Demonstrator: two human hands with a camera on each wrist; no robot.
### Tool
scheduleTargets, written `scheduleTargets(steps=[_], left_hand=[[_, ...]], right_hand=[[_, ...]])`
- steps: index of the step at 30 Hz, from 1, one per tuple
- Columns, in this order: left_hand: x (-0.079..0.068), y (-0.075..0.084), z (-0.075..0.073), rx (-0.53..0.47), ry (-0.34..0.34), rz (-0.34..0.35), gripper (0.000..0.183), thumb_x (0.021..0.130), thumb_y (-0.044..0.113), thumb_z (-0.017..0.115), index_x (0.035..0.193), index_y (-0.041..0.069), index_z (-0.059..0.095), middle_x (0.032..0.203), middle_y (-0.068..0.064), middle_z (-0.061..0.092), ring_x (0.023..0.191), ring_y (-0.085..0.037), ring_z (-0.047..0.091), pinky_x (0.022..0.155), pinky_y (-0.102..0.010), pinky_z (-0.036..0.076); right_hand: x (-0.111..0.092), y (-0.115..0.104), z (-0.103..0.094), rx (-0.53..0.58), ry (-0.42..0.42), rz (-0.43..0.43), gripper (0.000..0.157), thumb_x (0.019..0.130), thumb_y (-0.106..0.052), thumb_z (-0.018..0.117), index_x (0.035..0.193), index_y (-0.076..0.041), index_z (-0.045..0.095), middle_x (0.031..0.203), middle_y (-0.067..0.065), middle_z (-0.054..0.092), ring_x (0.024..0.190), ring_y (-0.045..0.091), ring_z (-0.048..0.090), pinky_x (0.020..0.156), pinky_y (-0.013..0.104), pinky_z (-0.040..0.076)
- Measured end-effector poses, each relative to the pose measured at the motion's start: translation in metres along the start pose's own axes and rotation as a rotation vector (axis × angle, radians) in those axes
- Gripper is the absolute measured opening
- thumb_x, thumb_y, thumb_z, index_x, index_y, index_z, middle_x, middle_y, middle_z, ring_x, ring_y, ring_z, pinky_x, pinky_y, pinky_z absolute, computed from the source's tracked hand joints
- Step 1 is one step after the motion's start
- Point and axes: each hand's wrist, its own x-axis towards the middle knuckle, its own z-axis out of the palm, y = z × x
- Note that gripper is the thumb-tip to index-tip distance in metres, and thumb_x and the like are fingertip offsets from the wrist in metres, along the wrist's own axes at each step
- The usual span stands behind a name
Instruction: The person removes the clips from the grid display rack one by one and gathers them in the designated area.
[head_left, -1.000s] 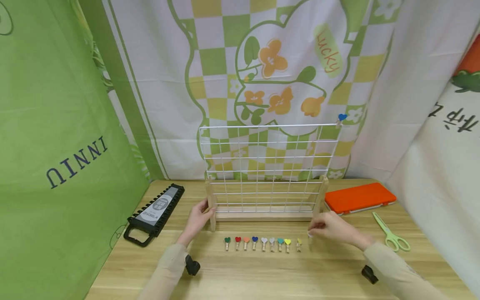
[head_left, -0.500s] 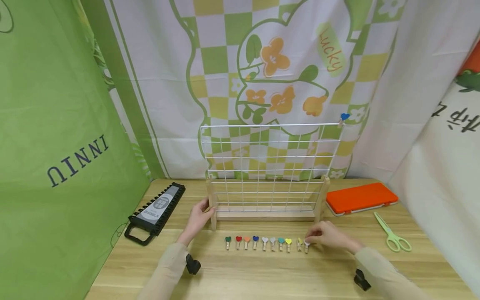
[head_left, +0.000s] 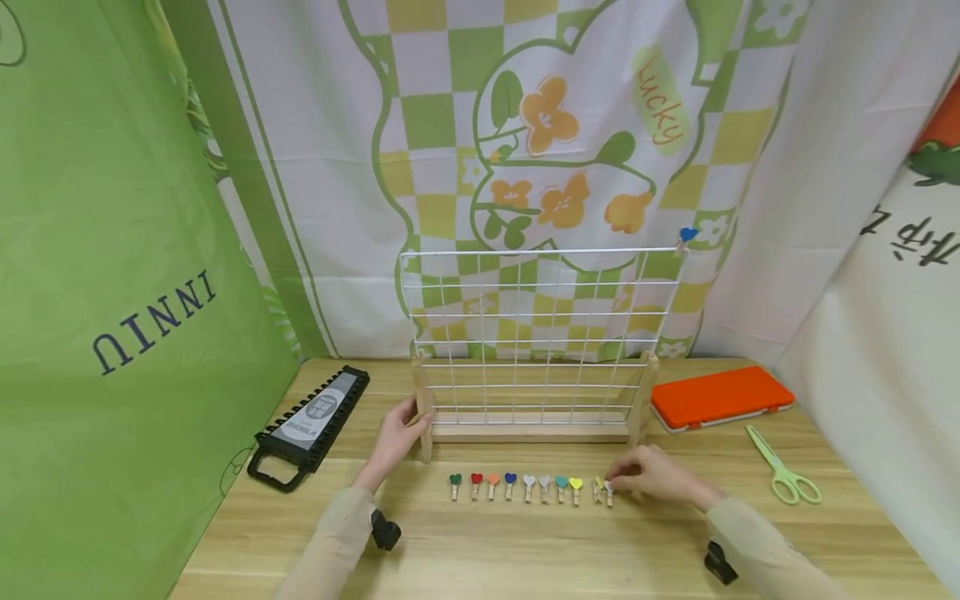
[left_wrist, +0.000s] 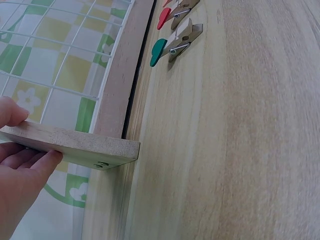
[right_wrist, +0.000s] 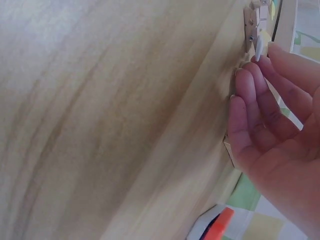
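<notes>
A white wire grid [head_left: 536,333] stands on a wooden stand on the table [head_left: 525,550]. My left hand [head_left: 397,437] grips the stand's left wooden foot [left_wrist: 75,145], thumb on top and fingers [left_wrist: 30,157] underneath. A row of several small heart-topped wooden clips [head_left: 525,486] lies in front of the stand, with the green one [left_wrist: 172,47] at its left end. My right hand [head_left: 652,475] rests at the row's right end, its index fingertip [right_wrist: 272,50] touching a white-heart clip [head_left: 609,492] lying on the table; the thumb is hidden. A blue-heart clip [head_left: 686,237] is clipped at the grid's top right corner.
A black tool holder [head_left: 311,425] lies at the left of the table. An orange case [head_left: 720,397] and green scissors [head_left: 783,477] lie at the right. Printed cloth backdrops hang close behind and on both sides.
My right hand came down from in front of the stand's right post and laid the white-heart clip at the row's right end, then nudged it slightly left. The left hand has not moved.
</notes>
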Motion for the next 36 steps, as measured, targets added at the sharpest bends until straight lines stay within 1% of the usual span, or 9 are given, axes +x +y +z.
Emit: scheduleTargets(steps=[4, 8, 14, 20, 25, 27, 29, 34, 36], left_hand=[[-0.001, 0.001, 0.001, 0.008, -0.002, 0.000, 0.056, 0.096, 0.004, 0.062, 0.146, -0.008, 0.040, 0.144, -0.031, 0.049, 0.135, -0.044, 0.049, 0.112, -0.053, 0.043], [-0.002, 0.000, 0.001, 0.008, -0.007, -0.005, 0.056, 0.096, 0.005, 0.061, 0.146, -0.007, 0.040, 0.144, -0.030, 0.050, 0.134, -0.044, 0.050, 0.112, -0.053, 0.044], [-0.001, -0.001, 0.000, 0.008, 0.001, 0.003, 0.054, 0.096, 0.004, 0.061, 0.145, -0.007, 0.042, 0.141, -0.031, 0.053, 0.132, -0.044, 0.052, 0.110, -0.054, 0.046], [-0.002, 0.000, 0.001, 0.014, -0.004, 0.001, 0.054, 0.096, 0.005, 0.061, 0.145, -0.007, 0.042, 0.142, -0.030, 0.052, 0.133, -0.044, 0.051, 0.111, -0.055, 0.046], [-0.002, -0.001, 0.001, 0.015, 0.001, 0.000, 0.054, 0.096, 0.005, 0.062, 0.145, -0.007, 0.043, 0.141, -0.030, 0.053, 0.132, -0.044, 0.052, 0.111, -0.055, 0.045], [-0.001, -0.001, 0.001, 0.015, 0.001, -0.004, 0.054, 0.095, 0.005, 0.062, 0.145, -0.007, 0.044, 0.141, -0.030, 0.053, 0.132, -0.044, 0.052, 0.111, -0.054, 0.045], [-0.001, -0.002, 0.001, 0.017, -0.001, -0.007, 0.054, 0.095, 0.005, 0.062, 0.145, -0.007, 0.043, 0.142, -0.030, 0.053, 0.133, -0.043, 0.051, 0.112, -0.054, 0.045], [0.000, -0.002, 0.000, 0.018, -0.001, -0.007, 0.055, 0.096, 0.006, 0.062, 0.145, -0.006, 0.042, 0.144, -0.030, 0.051, 0.134, -0.044, 0.050, 0.112, -0.054, 0.044], [-0.002, 0.004, 0.001, 0.024, 0.001, -0.009, 0.055, 0.096, 0.005, 0.061, 0.145, -0.008, 0.041, 0.144, -0.031, 0.050, 0.134, -0.044, 0.049, 0.112, -0.055, 0.043]], right_hand=[[-0.003, -0.008, -0.007, -0.019, 0.027, -0.026, 0.016, 0.091, -0.017, 0.070, 0.097, -0.004, 0.076, 0.094, 0.008, 0.078, 0.080, -0.001, 0.064, 0.068, 0.017, 0.056], [-0.005, -0.028, -0.030, -0.087, 0.118, -0.083, 0.012, 0.090, -0.012, 0.071, 0.097, -0.003, 0.076, 0.092, 0.008, 0.077, 0.080, 0.004, 0.069, 0.068, 0.020, 0.060], [-0.007, -0.069, -0.093, -0.244, 0.365, -0.155, 0.012, 0.086, -0.007, 0.075, 0.098, -0.010, 0.076, 0.090, 0.000, 0.076, 0.076, -0.002, 0.065, 0.065, 0.019, 0.058], [-0.013, -0.108, -0.166, -0.372, 0.623, -0.219, 0.023, 0.079, 0.005, 0.077, 0.099, -0.007, 0.076, 0.091, 0.003, 0.076, 0.079, -0.016, 0.058, 0.071, 0.002, 0.052], [-0.013, -0.134, -0.215, -0.367, 0.788, -0.176, 0.020, 0.084, 0.002, 0.075, 0.103, -0.005, 0.076, 0.093, -0.024, 0.067, 0.080, -0.023, 0.055, 0.073, -0.006, 0.046], [-0.011, -0.141, -0.230, -0.373, 0.809, -0.156, 0.019, 0.087, -0.003, 0.073, 0.106, -0.005, 0.075, 0.094, -0.036, 0.058, 0.080, -0.024, 0.054, 0.074, -0.007, 0.044], [-0.007, -0.148, -0.241, -0.386, 0.805, -0.134, 0.020, 0.089, -0.008, 0.072, 0.109, -0.005, 0.075, 0.094, -0.041, 0.054, 0.080, -0.024, 0.053, 0.074, -0.008, 0.043], [0.005, -0.157, -0.257, -0.427, 0.743, -0.066, 0.023, 0.094, -0.020, 0.068, 0.114, -0.009, 0.074, 0.093, -0.040, 0.050, 0.079, -0.023, 0.050, 0.073, -0.006, 0.040], [0.009, -0.158, -0.259, -0.428, 0.721, -0.050, 0.024, 0.095, -0.023, 0.066, 0.114, -0.010, 0.074, 0.091, -0.040, 0.051, 0.079, -0.023, 0.050, 0.072, -0.005, 0.040]])
